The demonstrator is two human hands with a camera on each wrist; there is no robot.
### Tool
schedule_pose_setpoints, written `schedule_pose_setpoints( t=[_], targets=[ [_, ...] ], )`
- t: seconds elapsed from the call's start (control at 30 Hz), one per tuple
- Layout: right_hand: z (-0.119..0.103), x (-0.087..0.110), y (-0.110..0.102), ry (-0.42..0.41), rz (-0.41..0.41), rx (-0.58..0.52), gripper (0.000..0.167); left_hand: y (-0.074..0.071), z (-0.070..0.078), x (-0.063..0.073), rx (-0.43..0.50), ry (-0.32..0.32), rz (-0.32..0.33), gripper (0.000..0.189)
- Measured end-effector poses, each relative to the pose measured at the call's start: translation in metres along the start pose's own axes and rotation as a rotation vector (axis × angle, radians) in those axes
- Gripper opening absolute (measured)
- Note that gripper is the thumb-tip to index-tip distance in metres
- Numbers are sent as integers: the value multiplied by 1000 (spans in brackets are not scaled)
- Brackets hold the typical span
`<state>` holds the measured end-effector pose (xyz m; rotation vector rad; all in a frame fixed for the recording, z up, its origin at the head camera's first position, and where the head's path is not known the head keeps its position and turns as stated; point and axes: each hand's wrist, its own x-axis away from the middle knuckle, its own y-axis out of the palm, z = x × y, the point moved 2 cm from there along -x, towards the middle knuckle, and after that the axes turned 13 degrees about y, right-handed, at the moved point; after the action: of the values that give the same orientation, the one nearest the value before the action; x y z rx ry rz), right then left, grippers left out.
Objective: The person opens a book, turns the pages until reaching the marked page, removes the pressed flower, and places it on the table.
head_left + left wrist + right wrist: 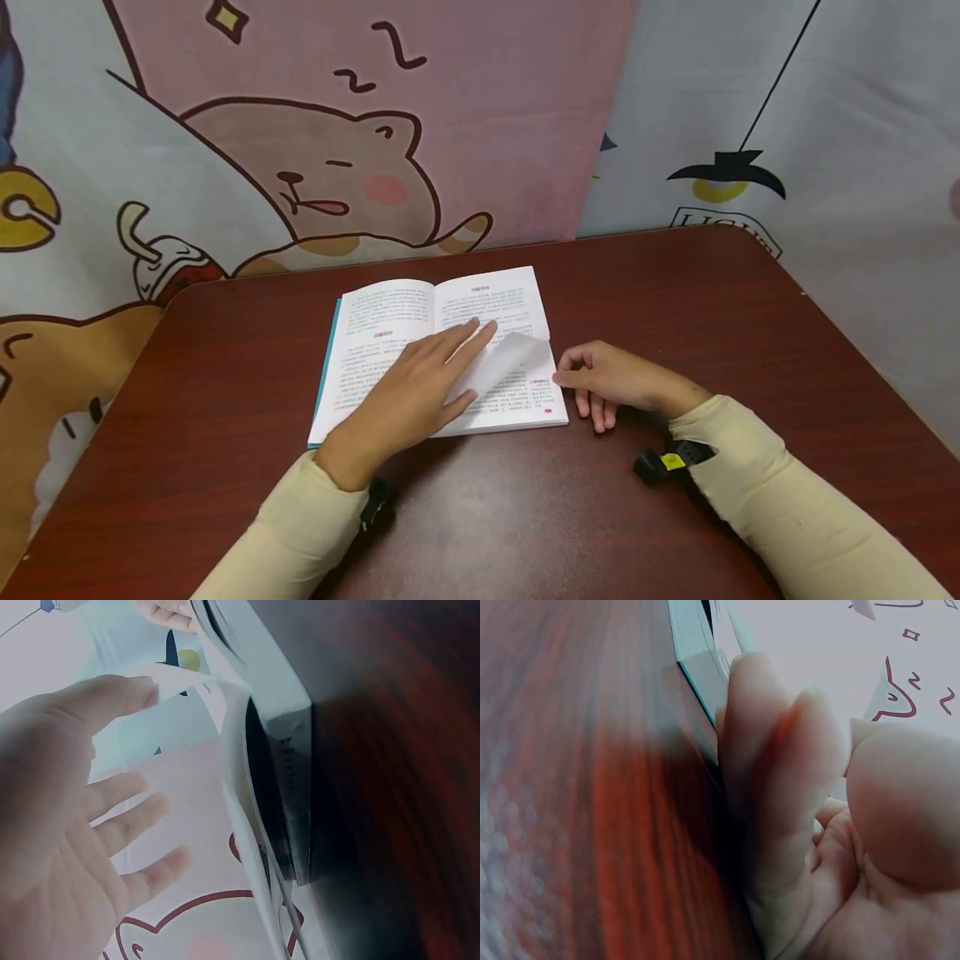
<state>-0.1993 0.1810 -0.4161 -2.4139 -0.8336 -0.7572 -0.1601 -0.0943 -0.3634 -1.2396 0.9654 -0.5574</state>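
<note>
An open book [386, 333] with printed white pages and a teal cover lies on the table. One leaf [504, 360] of its right half is lifted and curls over toward the left. My left hand [420, 379] is above the book, fingers spread and nearly straight, its thumb and index finger beside the curled leaf. The left wrist view shows the thumb [124, 697] at the raised paper. At the book's right edge is my right hand [618, 379], with thumb and index tips close together right at the page edge. Its other fingers hang loosely curled near the table.
The dark reddish wooden table [480, 517] has rounded far corners. Behind it hangs a cloth [517, 125] with cartoon animals. A black strap device [671, 461] is on the right wrist, and another [375, 502] on the left.
</note>
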Motion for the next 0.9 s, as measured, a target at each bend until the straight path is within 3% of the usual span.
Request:
schedule_pose_setpoints(
  t=[0.23,0.5,0.9],
  targets=[
    [-1,1,1,3,1,5,26,-2,0,-1,-38,-6,17,93],
    [0,0,0,-11,0,13,26,-3,0,-2,-102,-56,-15,96],
    [-1,1,0,-22,-6,17,28,-6,-1,-1,-152,17,-17,87]
  ],
)
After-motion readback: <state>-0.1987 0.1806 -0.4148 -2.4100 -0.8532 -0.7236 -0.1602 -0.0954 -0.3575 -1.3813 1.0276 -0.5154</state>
